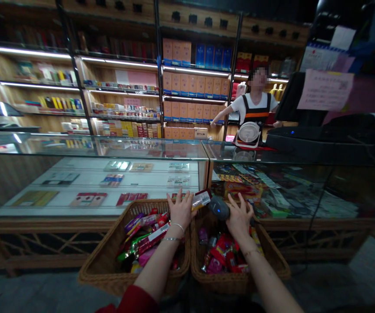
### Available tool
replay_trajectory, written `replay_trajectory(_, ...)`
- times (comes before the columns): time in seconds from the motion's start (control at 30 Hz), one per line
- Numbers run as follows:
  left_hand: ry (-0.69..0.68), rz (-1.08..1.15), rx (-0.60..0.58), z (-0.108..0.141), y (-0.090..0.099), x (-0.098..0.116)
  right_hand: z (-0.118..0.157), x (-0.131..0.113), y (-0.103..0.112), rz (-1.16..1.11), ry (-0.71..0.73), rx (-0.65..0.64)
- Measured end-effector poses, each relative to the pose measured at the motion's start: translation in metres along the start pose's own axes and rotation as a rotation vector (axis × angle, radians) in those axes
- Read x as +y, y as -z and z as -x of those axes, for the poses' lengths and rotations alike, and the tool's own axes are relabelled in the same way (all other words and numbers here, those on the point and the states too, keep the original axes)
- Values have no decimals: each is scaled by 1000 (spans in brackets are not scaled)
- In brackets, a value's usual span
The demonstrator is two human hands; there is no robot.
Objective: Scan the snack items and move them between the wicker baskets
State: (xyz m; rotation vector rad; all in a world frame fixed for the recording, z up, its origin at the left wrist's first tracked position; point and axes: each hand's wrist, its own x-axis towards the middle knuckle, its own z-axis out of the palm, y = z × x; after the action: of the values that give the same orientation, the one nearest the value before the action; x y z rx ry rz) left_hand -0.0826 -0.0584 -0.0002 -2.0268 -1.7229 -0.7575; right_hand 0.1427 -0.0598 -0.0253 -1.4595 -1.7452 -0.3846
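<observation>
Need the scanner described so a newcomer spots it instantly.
Start at the glass counter, then the right basket in front of it. Above that basket's far side, the scanner is in the right hand, beside the packet in the left hand. Unlike that flat packet, it has a dark, rounded head with a small blue light.

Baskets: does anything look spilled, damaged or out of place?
Nothing stands out. Packets lie jumbled in the left basket and right basket, but none looks spilled, and neither basket looks damaged.
</observation>
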Motion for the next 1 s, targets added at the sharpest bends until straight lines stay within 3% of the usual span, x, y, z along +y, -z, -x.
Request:
replay_trajectory(0.47,84,12,-68,3,30,-12,-5,-32,14,-34,-6,-16)
replay_trajectory(1.0,119,-39,-214,48,75,-73,6,-60,9,-90,9,-75)
